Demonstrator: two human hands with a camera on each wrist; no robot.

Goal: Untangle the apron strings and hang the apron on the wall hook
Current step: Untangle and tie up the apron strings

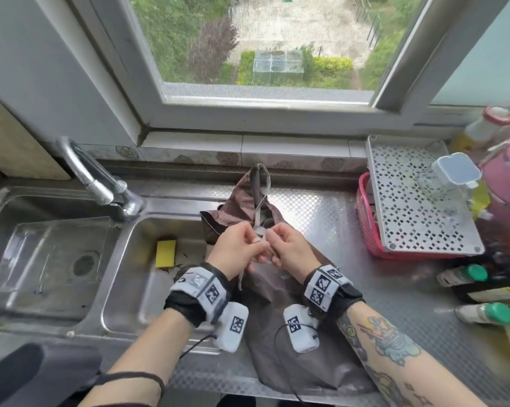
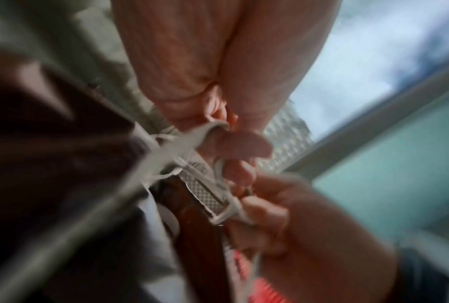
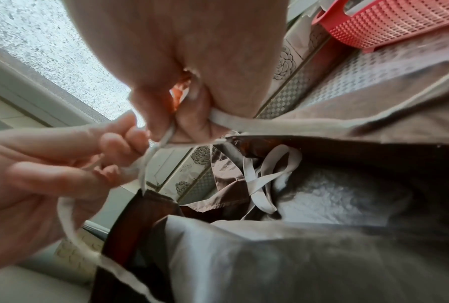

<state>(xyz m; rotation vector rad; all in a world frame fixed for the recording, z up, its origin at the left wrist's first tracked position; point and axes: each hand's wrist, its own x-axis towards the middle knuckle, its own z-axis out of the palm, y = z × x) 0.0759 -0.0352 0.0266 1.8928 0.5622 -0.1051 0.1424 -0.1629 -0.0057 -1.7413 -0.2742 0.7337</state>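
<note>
- Apron (image 1: 280,315): brown, spread on the steel counter (image 1: 394,292) beside the sink (image 1: 148,277).
- Left hand (image 1: 236,248), right hand (image 1: 292,249): each pinching the pale strings (image 1: 259,227) above the apron.

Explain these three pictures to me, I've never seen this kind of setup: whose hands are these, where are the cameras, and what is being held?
No machine here: a person works bare-handed. One picture comes from a head camera looking down; the other two come from wrist cameras looking along the fingers. A brown apron lies on the steel counter beside the sink. The left hand and right hand both pinch its pale strings, working at the tangle. A red basket stands to the right.
</note>
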